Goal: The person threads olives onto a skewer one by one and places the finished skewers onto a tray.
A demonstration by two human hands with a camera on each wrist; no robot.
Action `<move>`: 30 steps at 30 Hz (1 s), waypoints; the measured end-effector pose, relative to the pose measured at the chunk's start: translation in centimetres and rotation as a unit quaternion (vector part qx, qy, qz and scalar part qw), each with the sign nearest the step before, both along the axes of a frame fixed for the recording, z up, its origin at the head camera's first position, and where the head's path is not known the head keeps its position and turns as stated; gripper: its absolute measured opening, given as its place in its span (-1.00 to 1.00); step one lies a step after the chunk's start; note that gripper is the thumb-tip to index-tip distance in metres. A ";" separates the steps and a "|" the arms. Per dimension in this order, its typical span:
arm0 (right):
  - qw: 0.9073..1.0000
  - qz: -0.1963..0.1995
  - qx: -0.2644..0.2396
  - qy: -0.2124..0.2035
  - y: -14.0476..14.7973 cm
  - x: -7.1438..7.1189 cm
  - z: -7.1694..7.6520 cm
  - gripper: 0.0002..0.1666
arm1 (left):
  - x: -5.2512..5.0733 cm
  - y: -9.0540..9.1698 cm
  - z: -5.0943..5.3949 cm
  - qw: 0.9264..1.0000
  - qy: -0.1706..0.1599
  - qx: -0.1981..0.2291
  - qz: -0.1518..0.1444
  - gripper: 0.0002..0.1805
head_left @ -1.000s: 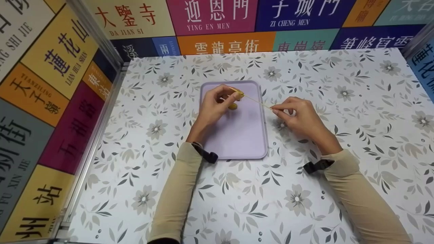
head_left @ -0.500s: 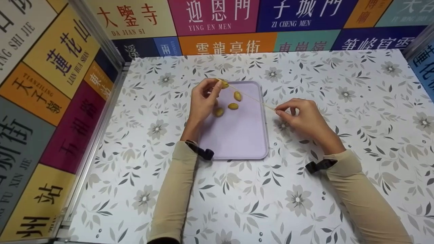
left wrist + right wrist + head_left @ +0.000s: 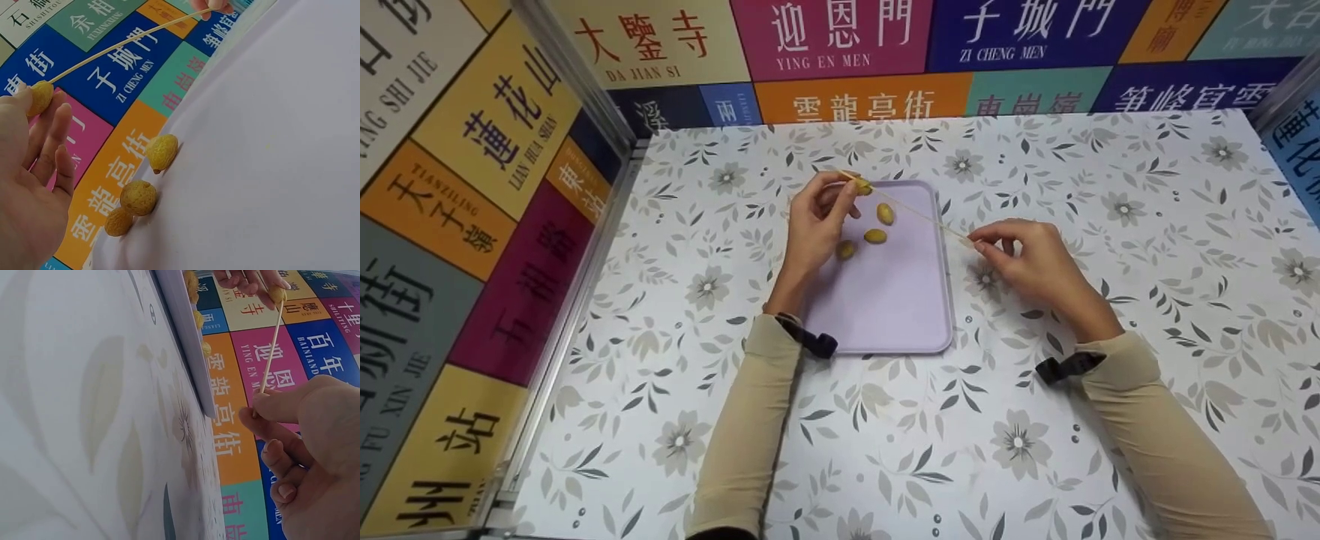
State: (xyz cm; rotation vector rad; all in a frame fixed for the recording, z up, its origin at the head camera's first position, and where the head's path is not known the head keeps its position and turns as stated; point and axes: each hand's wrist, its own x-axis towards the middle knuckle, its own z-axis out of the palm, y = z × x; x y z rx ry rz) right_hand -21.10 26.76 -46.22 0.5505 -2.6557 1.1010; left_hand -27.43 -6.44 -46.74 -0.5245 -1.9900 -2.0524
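Note:
In the head view my left hand (image 3: 816,225) pinches a yellow, wrinkled, olive-like fruit (image 3: 862,187) between thumb and fingers, above the tray's upper left. A thin bamboo skewer (image 3: 919,215) runs from this fruit to my right hand (image 3: 1024,251), whose thumb and fingertips pinch its other end. A short piece of stick seems to show past the fruit too. In the left wrist view the skewer (image 3: 129,40) enters the held fruit (image 3: 40,98). Three similar loose fruits (image 3: 875,236) lie on the lilac tray (image 3: 885,315), below and right of my left hand.
The tray lies on a table with a floral cover (image 3: 1012,442). Panels with large printed characters (image 3: 840,45) stand along the back, and others (image 3: 502,225) line the left side. Black straps (image 3: 810,341) circle both wrists.
My left hand has moved left and away with the held fruit, uncovering the loose fruits on the tray. My right hand has shifted slightly right, and more skewer shows between the hands.

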 end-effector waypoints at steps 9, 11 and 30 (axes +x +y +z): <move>1.000 0.007 -0.007 0.024 0.1 0.0 0.0 -0.80 | 0.3 0.5 0.0 1.000 -0.013 0.007 0.002 -0.85; 1.000 0.009 -0.008 0.028 0.0 0.0 0.0 -0.79 | 0.4 0.7 0.0 1.000 -0.020 0.001 0.003 -0.86; 0.998 0.023 -0.033 0.050 -0.8 0.2 0.0 -0.80 | 1.0 2.2 -0.7 0.997 -0.027 -0.039 -0.056 -0.82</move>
